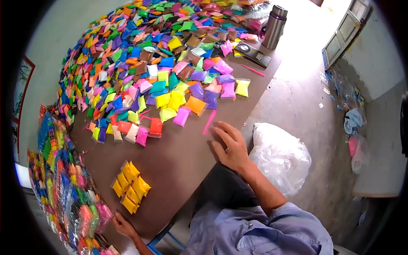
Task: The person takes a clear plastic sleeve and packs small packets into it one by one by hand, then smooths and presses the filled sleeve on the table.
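While bagged packets (87,212) crowd the far left, beside the surface (178,165), my left hand (124,227) is low by the surface's left edge, its fingers bent; I cannot tell whether they are clamped on anything. Just right of and above it lie the yellow packets (138,187), grouped on the bare part of the surface, well apart from the big mound of mixed packets (127,55) spread beyond them. Further right, a pink stick (209,122) lies flat near my right hand (231,146), which rests at the surface's edge with fingers and thumb apart and nothing in its grasp. Past that, a metal flask (275,29) stands upright at the far edge, and a white plastic bag (280,157) sits on the floor. I take the step in hand to be gathering the yellow packets into their group, with me paused between grasps. The next move, I judge, calls for a light pinch, so that the group stays neat and no packet slides off the surface.
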`<control>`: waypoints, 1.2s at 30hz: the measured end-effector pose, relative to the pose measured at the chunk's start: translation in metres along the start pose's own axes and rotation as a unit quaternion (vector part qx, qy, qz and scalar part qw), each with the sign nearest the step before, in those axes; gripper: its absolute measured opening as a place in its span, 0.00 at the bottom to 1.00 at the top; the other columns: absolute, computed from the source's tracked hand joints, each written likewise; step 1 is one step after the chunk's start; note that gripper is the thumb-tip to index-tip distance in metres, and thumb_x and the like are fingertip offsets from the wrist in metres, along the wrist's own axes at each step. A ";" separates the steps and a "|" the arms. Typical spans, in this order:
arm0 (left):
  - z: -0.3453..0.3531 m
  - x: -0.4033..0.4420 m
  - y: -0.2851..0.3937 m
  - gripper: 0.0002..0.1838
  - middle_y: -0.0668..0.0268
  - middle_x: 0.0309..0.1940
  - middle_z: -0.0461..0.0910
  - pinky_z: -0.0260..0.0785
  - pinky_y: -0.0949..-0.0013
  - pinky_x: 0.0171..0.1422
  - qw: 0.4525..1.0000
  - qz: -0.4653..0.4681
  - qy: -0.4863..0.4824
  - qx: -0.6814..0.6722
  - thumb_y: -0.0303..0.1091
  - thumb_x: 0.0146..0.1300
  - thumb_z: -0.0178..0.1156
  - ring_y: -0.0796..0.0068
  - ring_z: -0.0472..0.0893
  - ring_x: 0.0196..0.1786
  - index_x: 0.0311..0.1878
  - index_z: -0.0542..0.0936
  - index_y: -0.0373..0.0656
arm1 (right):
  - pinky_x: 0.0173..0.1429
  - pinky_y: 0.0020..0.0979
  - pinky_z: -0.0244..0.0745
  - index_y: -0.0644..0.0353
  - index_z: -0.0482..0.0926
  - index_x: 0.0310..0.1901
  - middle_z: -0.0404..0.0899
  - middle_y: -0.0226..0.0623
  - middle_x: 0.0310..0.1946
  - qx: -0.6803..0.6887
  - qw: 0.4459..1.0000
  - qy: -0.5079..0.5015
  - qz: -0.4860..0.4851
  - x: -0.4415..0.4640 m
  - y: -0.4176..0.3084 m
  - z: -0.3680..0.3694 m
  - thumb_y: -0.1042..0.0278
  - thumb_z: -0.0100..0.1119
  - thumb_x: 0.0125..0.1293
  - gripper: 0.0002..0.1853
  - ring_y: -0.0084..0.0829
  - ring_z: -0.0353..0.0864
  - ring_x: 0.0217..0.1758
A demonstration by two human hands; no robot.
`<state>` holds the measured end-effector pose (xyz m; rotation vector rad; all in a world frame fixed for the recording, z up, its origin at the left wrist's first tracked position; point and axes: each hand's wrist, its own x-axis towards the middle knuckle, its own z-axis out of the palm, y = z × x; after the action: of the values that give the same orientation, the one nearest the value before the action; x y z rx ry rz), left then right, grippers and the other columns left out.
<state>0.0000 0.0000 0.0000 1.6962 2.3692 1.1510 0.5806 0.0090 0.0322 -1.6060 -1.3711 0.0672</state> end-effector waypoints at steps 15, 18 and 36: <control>-0.023 0.019 0.055 0.29 0.70 0.31 0.77 0.63 0.70 0.38 0.959 -0.249 0.053 -0.128 0.58 0.84 0.57 0.76 0.72 0.34 0.41 0.86 0.36 | 0.43 0.29 0.78 0.68 0.84 0.30 0.88 0.37 0.25 -0.089 0.905 0.260 0.324 -0.090 0.179 -0.130 0.58 0.66 0.82 0.23 0.22 0.84 0.33; -0.036 0.027 0.085 0.29 0.67 0.32 0.80 0.66 0.69 0.37 0.982 -0.105 0.114 -0.110 0.57 0.84 0.58 0.74 0.73 0.33 0.40 0.86 0.36 | 0.37 0.32 0.74 0.65 0.84 0.27 0.82 0.33 0.20 -0.098 0.853 0.343 0.381 -0.140 0.225 -0.174 0.49 0.63 0.83 0.28 0.20 0.77 0.27; 0.089 -0.119 0.337 0.10 0.56 0.42 0.90 0.85 0.61 0.49 0.783 0.449 -0.389 -0.184 0.35 0.70 0.75 0.55 0.90 0.43 0.47 0.85 0.42 | 0.64 0.47 0.83 0.59 0.92 0.48 0.92 0.54 0.49 0.000 0.751 -0.284 0.596 -0.344 0.220 -0.026 0.53 0.67 0.61 0.20 0.54 0.91 0.57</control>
<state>0.3600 0.0002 0.0772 2.4882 0.7703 0.5987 0.6304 -0.2469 -0.2831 -2.3174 -0.4743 1.4088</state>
